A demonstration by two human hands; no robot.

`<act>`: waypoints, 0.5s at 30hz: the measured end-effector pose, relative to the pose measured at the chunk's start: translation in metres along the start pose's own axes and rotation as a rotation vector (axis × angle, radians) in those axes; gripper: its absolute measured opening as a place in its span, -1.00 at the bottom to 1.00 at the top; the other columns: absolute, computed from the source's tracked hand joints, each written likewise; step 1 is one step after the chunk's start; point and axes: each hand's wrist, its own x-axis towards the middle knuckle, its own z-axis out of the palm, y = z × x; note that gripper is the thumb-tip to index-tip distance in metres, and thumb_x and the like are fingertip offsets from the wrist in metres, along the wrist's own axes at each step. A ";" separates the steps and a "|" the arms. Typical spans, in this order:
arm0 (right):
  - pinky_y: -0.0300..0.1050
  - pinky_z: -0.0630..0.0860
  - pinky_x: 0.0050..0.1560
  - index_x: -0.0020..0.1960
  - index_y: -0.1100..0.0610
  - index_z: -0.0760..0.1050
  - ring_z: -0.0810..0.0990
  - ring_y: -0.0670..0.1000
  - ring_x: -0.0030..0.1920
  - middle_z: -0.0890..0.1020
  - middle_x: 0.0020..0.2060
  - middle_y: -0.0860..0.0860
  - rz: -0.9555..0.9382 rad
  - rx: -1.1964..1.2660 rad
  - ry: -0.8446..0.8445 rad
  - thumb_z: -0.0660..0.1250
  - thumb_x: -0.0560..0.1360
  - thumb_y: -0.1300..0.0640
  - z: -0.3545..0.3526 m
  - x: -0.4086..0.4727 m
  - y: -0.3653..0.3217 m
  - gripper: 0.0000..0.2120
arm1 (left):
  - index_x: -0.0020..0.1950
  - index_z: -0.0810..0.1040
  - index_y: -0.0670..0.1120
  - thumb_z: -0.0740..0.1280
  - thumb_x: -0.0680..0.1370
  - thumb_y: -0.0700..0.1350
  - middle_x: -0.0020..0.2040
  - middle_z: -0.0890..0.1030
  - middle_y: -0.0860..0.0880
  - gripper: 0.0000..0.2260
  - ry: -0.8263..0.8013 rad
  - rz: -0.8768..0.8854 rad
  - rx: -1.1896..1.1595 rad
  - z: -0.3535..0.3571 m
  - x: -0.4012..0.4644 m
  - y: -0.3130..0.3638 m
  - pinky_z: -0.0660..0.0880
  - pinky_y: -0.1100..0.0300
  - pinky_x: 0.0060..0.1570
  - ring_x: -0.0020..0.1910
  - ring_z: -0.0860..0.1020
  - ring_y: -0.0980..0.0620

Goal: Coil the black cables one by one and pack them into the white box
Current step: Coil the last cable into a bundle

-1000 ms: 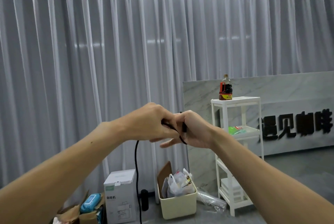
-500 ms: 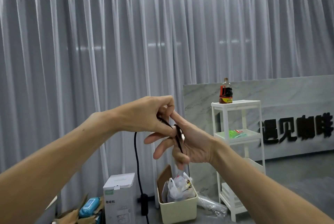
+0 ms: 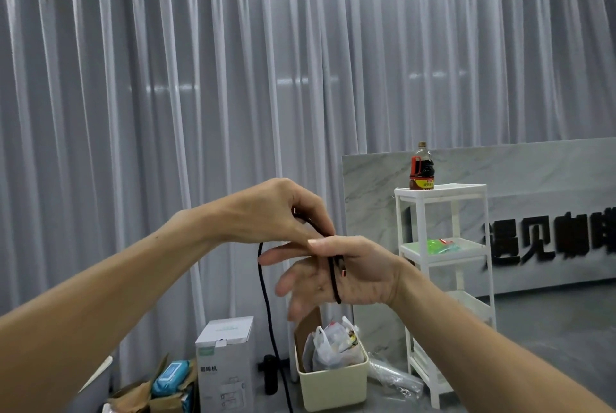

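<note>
Curtain (image 3: 166, 112) | left hand (image 3: 270, 212) pinches black cable (image 3: 266, 296) | right hand (image 3: 343, 272) fingers spread, cable looped around.

A café back room or shop storage corner seems to be showing here: beyond the hands (image 3: 333, 256), a grey marble-look signboard with black lettering (image 3: 546, 212) is leaning behind a white plastic shelf rack (image 3: 443, 266), with a cream bin of bags (image 3: 333, 386) sitting below.

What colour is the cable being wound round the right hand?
Black, a thin round cable looped across the right hand; clearest in the head view.
</note>
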 end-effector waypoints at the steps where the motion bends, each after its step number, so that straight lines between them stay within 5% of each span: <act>1: 0.06 0.49 0.33 0.43 0.18 0.44 0.65 0.13 0.18 0.65 0.20 0.14 -0.010 0.004 0.005 0.33 0.58 0.00 0.000 0.000 0.001 -0.53 | -0.06 0.73 -0.04 0.48 0.51 -0.14 -0.33 0.61 0.16 -0.95 0.006 -0.003 0.011 0.000 0.001 -0.001 0.39 0.40 -0.28 -0.37 0.47 0.22; 5: 0.18 0.29 0.48 0.49 0.32 0.31 0.43 0.30 0.43 0.41 0.42 0.32 -0.019 0.015 0.026 0.35 0.57 -0.07 -0.002 0.005 0.008 -0.35 | -0.10 0.74 0.05 0.48 0.50 -0.09 -0.18 0.67 -0.04 -0.95 -0.010 -0.012 0.040 0.002 0.003 -0.008 0.52 0.20 -0.19 -0.28 0.54 0.04; 8: 0.21 0.24 0.50 0.53 0.34 0.21 0.23 0.43 0.49 0.27 0.46 0.40 -0.002 0.073 0.009 0.34 0.57 -0.14 -0.001 0.007 0.013 -0.25 | -0.12 0.74 0.06 0.48 0.49 -0.11 -0.09 0.66 0.06 -0.93 -0.037 -0.022 0.085 0.005 0.004 -0.010 0.58 0.08 -0.06 -0.13 0.62 -0.01; 11: 0.21 0.23 0.51 0.55 0.24 0.24 0.47 0.27 0.39 0.41 0.45 0.24 -0.023 -0.014 0.068 0.27 0.59 0.26 -0.001 0.008 0.018 -0.45 | -0.10 0.75 0.10 0.49 0.50 -0.08 -0.10 0.64 0.14 -0.93 -0.099 -0.030 0.104 0.006 0.005 -0.005 0.47 0.32 -0.14 -0.20 0.55 0.21; 15: 0.33 0.06 0.53 0.57 0.15 0.21 0.35 0.33 0.46 0.34 0.49 0.23 -0.043 -0.065 0.066 -0.04 0.46 0.59 0.006 0.010 0.017 -0.26 | -0.05 0.75 0.01 0.49 0.51 -0.13 -0.08 0.66 0.08 -0.93 -0.184 -0.081 0.011 -0.001 0.006 -0.001 0.54 0.28 -0.03 -0.09 0.63 0.15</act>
